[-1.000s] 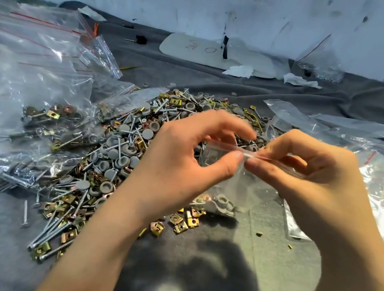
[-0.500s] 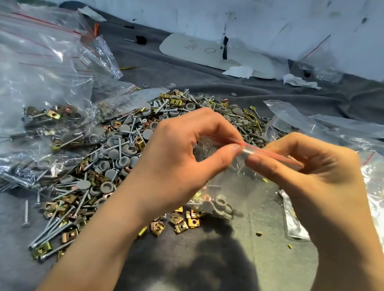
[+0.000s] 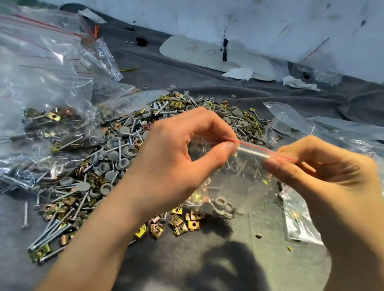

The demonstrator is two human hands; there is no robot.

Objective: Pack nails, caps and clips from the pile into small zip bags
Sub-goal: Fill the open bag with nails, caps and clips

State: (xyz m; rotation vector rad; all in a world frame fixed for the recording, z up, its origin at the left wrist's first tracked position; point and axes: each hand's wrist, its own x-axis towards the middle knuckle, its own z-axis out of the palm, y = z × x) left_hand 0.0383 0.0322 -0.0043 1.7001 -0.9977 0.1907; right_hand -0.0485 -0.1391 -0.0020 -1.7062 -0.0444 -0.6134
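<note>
A small clear zip bag (image 3: 243, 177) with a red line along its top hangs between my hands above the pile. My left hand (image 3: 178, 163) pinches the zip strip at its left end, and my right hand (image 3: 323, 188) pinches it further right. Grey caps, gold clips and thin nails lie in the bag's bottom. Beneath and to the left spreads the pile (image 3: 115, 154) of silver nails, grey round caps and brass clips on grey cloth.
A heap of packed zip bags (image 3: 26, 102) fills the left side. Empty clear bags (image 3: 350, 133) lie at the right, one small bag (image 3: 300, 224) beside my right wrist. A white board (image 3: 213, 54) and paper scraps rest by the back wall.
My two hands have drawn apart along the zip strip, so more of the red-lined top shows between the thumbs. The bag hangs a little lower.
</note>
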